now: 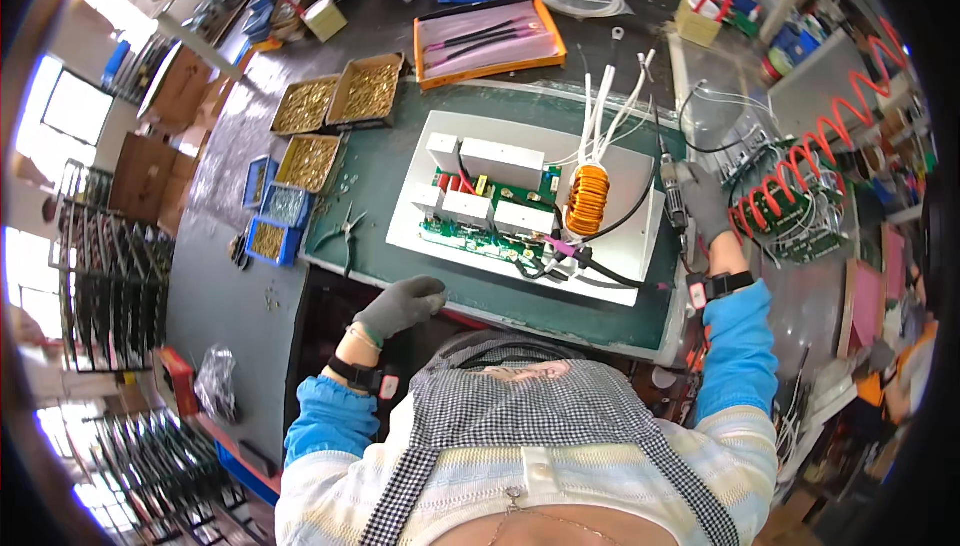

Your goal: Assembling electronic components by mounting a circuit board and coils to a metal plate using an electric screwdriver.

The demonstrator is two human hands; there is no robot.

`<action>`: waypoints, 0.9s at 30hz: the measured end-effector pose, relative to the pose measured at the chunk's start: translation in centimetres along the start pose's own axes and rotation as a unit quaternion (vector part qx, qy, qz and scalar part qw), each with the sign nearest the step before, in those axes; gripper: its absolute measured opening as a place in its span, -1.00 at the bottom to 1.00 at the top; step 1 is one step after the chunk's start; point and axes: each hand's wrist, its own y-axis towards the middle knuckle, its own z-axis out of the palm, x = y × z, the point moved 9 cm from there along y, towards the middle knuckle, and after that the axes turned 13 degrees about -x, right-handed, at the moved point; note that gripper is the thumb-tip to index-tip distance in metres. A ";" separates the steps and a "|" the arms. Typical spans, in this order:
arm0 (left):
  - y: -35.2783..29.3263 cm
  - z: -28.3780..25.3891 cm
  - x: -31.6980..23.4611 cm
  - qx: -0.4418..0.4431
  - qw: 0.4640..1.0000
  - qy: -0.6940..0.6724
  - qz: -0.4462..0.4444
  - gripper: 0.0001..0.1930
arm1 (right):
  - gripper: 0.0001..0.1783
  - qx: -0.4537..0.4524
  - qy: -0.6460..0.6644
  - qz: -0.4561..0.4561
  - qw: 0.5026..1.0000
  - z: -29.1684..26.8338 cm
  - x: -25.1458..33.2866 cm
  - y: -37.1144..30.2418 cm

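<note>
One driver [673,196] held, R hand [704,202]; PCB [492,208] to its L; L hand [402,308] grip unclear.

This is a workshop — one for electronics, going by the circuit board [508,192] and orange coil [588,201] on a white panel [406,231] over the green mat [380,161] of the bench [225,306]. Small brass-coloured parts [372,84] fill tan trays [360,123]; blue bins [291,247] hold more, near pliers [347,229]. At the right, a red coiled hose [824,130] hangs by further boards [790,201]. Tall racks [110,276] loaded with flat dark pieces line the left, with cartons [150,174] and bright windows [72,101] there too. The clothing is work wear — a checked apron [530,406], blue oversleeves [735,346] and grey gloves [402,308].
</note>
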 end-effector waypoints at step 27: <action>-2.6 8.8 -6.5 0.174 0.933 -0.288 0.128 -0.55 | -0.46 0.141 0.157 -0.061 0.976 -0.4 23.3 -4.0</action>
